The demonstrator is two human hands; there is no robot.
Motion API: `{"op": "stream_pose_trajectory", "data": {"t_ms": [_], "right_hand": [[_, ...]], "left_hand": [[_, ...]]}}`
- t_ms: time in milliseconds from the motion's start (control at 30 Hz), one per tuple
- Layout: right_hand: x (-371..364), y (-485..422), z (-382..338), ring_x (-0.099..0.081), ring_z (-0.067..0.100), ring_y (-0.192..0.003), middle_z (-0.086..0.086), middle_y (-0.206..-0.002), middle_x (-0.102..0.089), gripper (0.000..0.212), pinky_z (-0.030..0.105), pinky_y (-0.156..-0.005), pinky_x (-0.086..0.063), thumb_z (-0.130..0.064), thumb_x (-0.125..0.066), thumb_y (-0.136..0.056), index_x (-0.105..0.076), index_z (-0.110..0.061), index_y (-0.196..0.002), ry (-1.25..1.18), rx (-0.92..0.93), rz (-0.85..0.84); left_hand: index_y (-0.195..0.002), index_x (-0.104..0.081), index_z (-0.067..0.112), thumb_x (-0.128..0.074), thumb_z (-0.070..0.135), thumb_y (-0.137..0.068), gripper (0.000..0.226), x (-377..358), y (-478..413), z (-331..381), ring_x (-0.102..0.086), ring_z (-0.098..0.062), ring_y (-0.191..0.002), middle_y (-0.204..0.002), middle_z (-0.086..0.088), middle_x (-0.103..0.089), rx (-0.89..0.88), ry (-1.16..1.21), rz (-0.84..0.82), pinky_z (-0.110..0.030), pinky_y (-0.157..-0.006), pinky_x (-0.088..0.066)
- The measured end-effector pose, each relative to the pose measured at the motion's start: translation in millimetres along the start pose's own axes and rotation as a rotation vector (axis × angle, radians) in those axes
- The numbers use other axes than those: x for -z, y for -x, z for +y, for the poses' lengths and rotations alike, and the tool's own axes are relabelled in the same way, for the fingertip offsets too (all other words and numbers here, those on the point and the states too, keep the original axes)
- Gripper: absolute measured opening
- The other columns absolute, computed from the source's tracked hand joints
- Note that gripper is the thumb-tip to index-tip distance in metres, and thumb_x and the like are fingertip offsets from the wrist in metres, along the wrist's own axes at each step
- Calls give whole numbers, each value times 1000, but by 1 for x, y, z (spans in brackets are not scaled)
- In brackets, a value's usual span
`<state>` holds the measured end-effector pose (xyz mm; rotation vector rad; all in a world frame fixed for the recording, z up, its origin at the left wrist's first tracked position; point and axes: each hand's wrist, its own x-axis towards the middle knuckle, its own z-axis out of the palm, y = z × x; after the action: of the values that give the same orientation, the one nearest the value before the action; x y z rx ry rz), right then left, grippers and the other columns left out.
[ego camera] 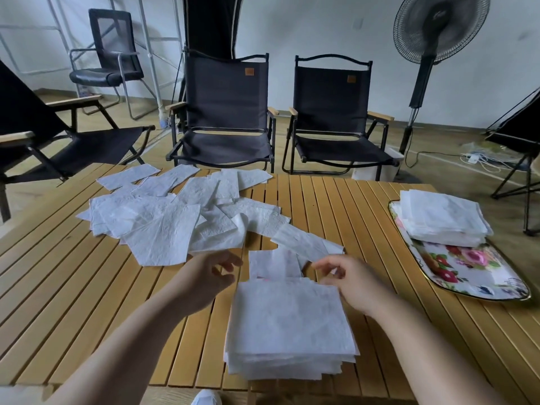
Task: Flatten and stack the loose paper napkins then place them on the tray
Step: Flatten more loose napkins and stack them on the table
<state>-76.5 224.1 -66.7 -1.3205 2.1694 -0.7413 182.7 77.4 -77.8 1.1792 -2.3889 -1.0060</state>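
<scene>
A thick stack of flattened white napkins (289, 325) lies on the slatted wooden table (87, 287) right in front of me. Loose napkins (175, 211) lie scattered over the table's far left and middle, and one single napkin (273, 264) lies just beyond the stack. My left hand (209, 273) hovers left of the stack's far corner, fingers loosely curled, holding nothing. My right hand (347, 280) is over the stack's far right corner, fingers bent, empty. On the right, a flowered tray (467, 273) carries another napkin stack (441, 217).
Black folding chairs (225, 112) stand beyond the table's far edge, with another at the left. A standing fan (432, 39) is at the back right, with cables on the floor near it. A white shoe shows below the table's near edge.
</scene>
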Motion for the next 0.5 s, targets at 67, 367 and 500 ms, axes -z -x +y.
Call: {"op": "stream_pose_trajectory", "data": {"t_ms": [67, 367, 500], "right_hand": [[-8, -15, -1, -55, 6, -81, -9, -97, -61, 26, 20, -73, -46, -10, -71, -91, -76, -26, -111, -28, -1, -90], [-25, -56, 2, -57, 8, -91, -12, -91, -51, 22, 18, -83, -44, -20, -69, -93, -75, -14, -114, 306, 121, -254], [-29, -59, 9, -54, 9, -87, -7, -100, -52, 8, 30, -87, -50, -18, -66, -95, -70, -20, -101, 266, 149, -220]], "left_hand": [[-102, -62, 46, -75, 20, -87, 33, -10, -6, -7, -58, -6, -93, -111, 14, -59, -34, -42, -45, -20, -76, -52], [-72, -58, 56, -79, 23, -81, 41, -32, -35, -11, -54, -9, -91, -97, 18, -53, -133, -183, -35, -31, -84, -52], [-70, -55, 54, -81, 27, -79, 39, -34, -35, -9, -54, -10, -88, -94, 15, -54, -144, -221, -51, -29, -80, -51]]}}
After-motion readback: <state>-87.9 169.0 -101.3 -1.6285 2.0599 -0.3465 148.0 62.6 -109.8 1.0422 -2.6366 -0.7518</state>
